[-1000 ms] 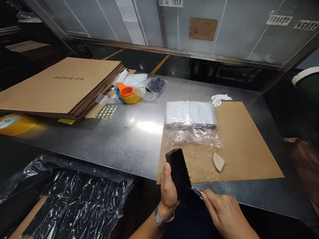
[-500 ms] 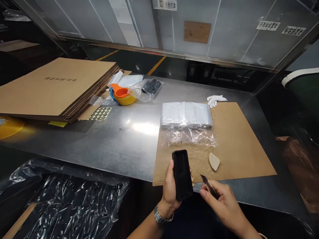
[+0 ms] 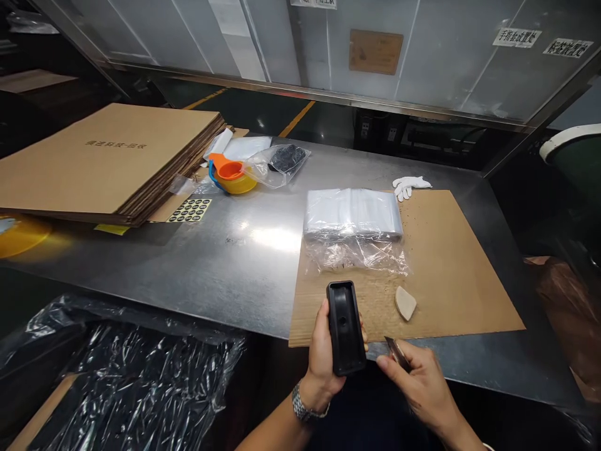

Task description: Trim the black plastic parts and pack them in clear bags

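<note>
My left hand [image 3: 323, 357] grips a black oblong plastic part [image 3: 346, 327] upright at the near table edge, its hollow inner side facing me. My right hand [image 3: 417, 385] is closed on a small thin blade [image 3: 397, 352], its tip just right of the part and apart from it. Both hands hover over the front edge of a brown cardboard sheet [image 3: 446, 275]. A small tan wedge-shaped piece [image 3: 404, 302] lies on that sheet, just beyond my right hand.
A stack of clear plastic bags [image 3: 353, 216] lies on the cardboard sheet, a white glove [image 3: 409, 185] behind it. Flat cardboard boxes [image 3: 113, 160], an orange and yellow tape dispenser [image 3: 232, 175] and a sticker sheet [image 3: 190, 210] sit at left. Black plastic film [image 3: 126, 382] fills a box below.
The black part has turned in my left hand, so its hollow inside now faces me. My right hand with the blade has drawn back from the part's lower edge and sits just right of it.
</note>
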`<action>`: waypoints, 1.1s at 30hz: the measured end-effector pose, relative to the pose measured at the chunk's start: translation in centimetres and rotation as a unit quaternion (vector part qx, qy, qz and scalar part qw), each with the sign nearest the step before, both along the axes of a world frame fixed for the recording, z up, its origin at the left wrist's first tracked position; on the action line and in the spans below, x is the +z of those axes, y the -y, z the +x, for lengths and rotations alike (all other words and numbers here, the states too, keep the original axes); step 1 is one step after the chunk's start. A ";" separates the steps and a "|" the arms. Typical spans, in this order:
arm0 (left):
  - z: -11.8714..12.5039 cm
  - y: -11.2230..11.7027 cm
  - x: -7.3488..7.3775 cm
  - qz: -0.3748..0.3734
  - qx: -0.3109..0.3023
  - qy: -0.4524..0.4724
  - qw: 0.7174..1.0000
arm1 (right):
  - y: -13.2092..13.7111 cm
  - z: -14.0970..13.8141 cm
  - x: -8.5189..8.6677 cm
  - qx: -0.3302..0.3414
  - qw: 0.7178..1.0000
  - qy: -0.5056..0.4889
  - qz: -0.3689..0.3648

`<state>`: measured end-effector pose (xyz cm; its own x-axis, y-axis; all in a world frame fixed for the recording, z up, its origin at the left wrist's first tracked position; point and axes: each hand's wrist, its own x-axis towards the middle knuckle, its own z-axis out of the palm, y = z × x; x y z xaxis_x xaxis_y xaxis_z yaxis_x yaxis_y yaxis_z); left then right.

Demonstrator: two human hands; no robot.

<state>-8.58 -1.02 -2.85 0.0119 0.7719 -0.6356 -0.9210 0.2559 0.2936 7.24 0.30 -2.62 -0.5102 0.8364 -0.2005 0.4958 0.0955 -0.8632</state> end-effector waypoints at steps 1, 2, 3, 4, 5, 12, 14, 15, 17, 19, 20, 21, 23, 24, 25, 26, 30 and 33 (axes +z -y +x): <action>0.2 0.0 -0.1 -0.009 -0.013 0.003 1.000 | 0.0 0.0 0.4 0.006 0.999 0.011 0.041; 0.4 0.0 -0.2 -0.018 -0.027 0.005 0.999 | 0.1 -0.2 1.0 0.017 0.996 0.019 0.082; 0.7 0.1 -0.3 -0.029 -0.040 0.007 0.999 | 0.1 -0.4 1.5 0.035 0.991 0.025 0.124; 1.0 0.2 -0.4 -0.039 -0.050 0.006 0.998 | 0.1 -0.7 1.9 0.057 0.985 0.033 0.162; 1.3 0.3 -0.5 -0.047 -0.055 0.003 0.997 | 0.1 -1.0 2.3 0.081 0.977 0.042 0.193; 2.1 1.1 -1.2 -0.057 -0.050 -0.003 0.997 | -0.3 -2.1 2.5 0.178 0.943 0.120 0.255; 2.2 1.1 -1.2 -0.071 -0.045 0.005 0.996 | -0.4 -1.9 2.4 0.195 0.940 0.127 0.249; 2.2 1.1 -1.2 -0.077 -0.045 0.007 0.996 | -0.4 -1.8 2.4 0.203 0.940 0.126 0.243; 2.2 1.1 -1.0 -0.084 -0.043 0.003 0.996 | -0.4 -1.7 2.4 0.210 0.943 0.123 0.227; 2.3 1.0 -0.8 -0.087 -0.045 -0.006 0.995 | -0.5 -1.7 2.4 0.212 0.946 0.123 0.210; 2.3 1.0 -0.7 -0.086 -0.048 -0.010 0.995 | -0.5 -1.7 2.4 0.213 0.947 0.126 0.203; 2.3 1.0 -0.7 -0.086 -0.052 -0.013 0.995 | -0.6 -1.7 2.4 0.215 0.948 0.130 0.195; 2.3 1.1 -0.6 -0.089 -0.063 -0.017 0.994 | -0.7 -1.7 2.4 0.220 0.949 0.139 0.178; 2.3 1.1 -0.6 -0.092 -0.068 -0.016 0.993 | -0.7 -1.7 2.4 0.220 0.950 0.141 0.170; 2.4 1.1 -0.6 -0.096 -0.072 -0.016 0.993 | -0.7 -1.7 2.3 0.219 0.952 0.142 0.162; 2.4 1.1 -0.6 -0.098 -0.075 -0.016 0.992 | -0.8 -1.7 2.3 0.214 0.954 0.141 0.156; 2.5 1.4 -0.3 -0.098 -0.127 -0.017 0.987 | -1.0 -1.5 2.2 0.174 0.966 0.133 0.138; 2.6 1.6 0.1 -0.103 -0.186 -0.033 0.977 | -1.5 -1.2 2.1 0.139 0.969 0.134 0.151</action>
<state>-5.99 -2.62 -2.76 0.2208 0.5783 -0.7854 -0.7333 0.6294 0.2573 6.03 1.80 -0.49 -0.6875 0.7154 -0.1245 0.6178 0.4862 -0.6179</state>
